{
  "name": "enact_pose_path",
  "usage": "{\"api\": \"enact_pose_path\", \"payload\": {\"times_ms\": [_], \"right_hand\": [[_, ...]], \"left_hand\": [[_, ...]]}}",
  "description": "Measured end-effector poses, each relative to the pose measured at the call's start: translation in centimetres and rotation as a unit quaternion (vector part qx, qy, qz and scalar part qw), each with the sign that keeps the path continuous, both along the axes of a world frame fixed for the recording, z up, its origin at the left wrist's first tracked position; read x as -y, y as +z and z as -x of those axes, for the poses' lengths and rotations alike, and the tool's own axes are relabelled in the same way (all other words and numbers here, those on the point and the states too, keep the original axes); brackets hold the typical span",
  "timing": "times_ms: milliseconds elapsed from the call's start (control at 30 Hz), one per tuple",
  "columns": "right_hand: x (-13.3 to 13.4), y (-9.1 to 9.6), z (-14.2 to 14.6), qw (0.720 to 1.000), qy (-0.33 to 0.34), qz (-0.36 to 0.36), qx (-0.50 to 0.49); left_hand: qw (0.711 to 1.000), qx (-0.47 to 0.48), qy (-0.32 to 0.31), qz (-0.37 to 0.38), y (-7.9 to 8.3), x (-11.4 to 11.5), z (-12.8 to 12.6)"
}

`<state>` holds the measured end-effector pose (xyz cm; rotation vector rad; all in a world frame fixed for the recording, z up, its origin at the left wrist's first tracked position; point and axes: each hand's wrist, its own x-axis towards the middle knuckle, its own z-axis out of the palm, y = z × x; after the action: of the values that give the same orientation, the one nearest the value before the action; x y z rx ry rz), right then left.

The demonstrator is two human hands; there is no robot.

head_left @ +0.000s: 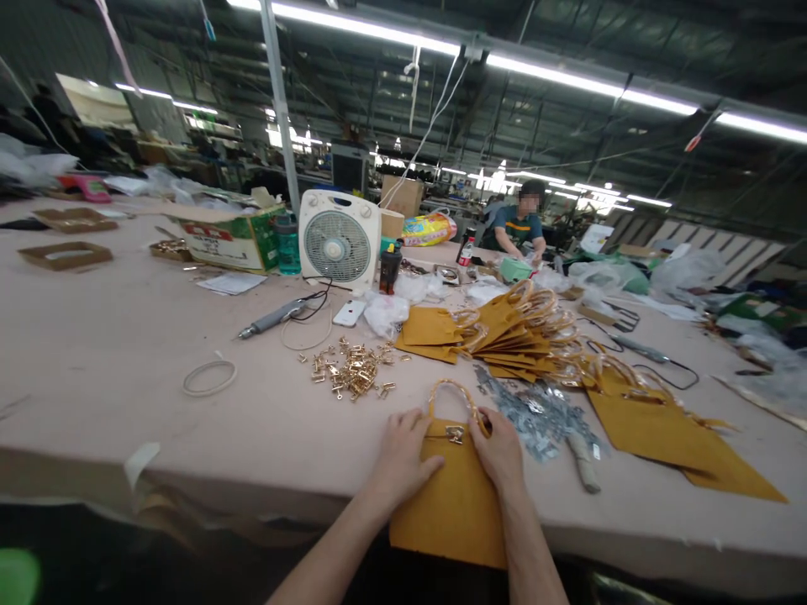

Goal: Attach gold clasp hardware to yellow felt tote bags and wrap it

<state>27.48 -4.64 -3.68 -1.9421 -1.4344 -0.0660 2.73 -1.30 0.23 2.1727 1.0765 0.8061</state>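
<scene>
A flat mustard-yellow handbag [450,512] lies in front of me, its lower end past the table's front edge. Its looped handle [449,384] points away from me and looks wrapped in clear plastic. A shiny gold-coloured clasp [455,434] sits near the bag's top middle. My left hand [407,458] holds the upper left side, thumb across the front and fingers along the edge. At the upper right, my right hand [499,449] is closed on the bag beside the handle's base; some of its fingertips are hidden.
Gold-coloured clasp parts [356,370] lie in a pile ahead. To the right are grey metal pieces [539,412], a wrapped stick-like tool [583,462] and stacked mustard bags [517,332]. Farther back stand an electric screwdriver [272,319], a phone [349,313], a fan [339,242] and a co-worker [520,227].
</scene>
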Motion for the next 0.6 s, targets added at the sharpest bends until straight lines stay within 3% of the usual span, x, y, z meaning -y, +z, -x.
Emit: {"api": "enact_pose_path", "payload": {"times_ms": [100,200,300,400,600], "right_hand": [[-0.2,0.0,-0.4,1.000,0.003,0.005,-0.005],[-0.3,0.2,-0.5,1.000,0.007,0.013,-0.006],[-0.7,0.5,-0.6,1.000,0.006,0.016,-0.017],[-1.4,0.9,-0.6,0.998,-0.004,0.011,-0.061],[-3.0,1.5,-0.9,0.985,-0.003,-0.048,-0.163]], "left_hand": [[0.998,0.001,0.058,-0.006,-0.1,-0.6,-1.8],[0.992,0.077,0.099,0.007,-0.3,-1.2,-2.0],[0.965,0.197,0.148,0.087,-0.7,-1.8,-1.4],[0.943,0.232,0.187,0.149,-1.0,-2.4,-0.7],[0.941,0.245,0.134,0.192,-1.1,-3.4,-0.3]]}}
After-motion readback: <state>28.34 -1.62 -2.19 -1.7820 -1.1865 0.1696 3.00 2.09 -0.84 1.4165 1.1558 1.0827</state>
